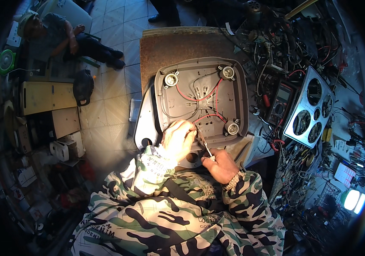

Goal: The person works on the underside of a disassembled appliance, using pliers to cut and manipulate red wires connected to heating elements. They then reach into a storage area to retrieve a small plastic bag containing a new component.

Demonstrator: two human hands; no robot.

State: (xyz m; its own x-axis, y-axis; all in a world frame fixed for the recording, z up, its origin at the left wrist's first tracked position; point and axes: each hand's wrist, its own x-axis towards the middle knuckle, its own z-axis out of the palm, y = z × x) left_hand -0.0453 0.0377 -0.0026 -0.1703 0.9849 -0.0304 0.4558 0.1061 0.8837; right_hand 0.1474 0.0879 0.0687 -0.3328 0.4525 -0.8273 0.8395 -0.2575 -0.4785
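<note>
Right hand clasps a slim metal tool at the near edge of the square grey-brown plastic housing on the brown counter; left hand bunches there — its grip hidden — and a tool slip could jab it.

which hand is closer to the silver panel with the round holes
Right. The right hand, gripping a slim tool, is to the lower left of the silver panel; the left hand is farther left, by the near edge of the grey-brown housing.
</note>
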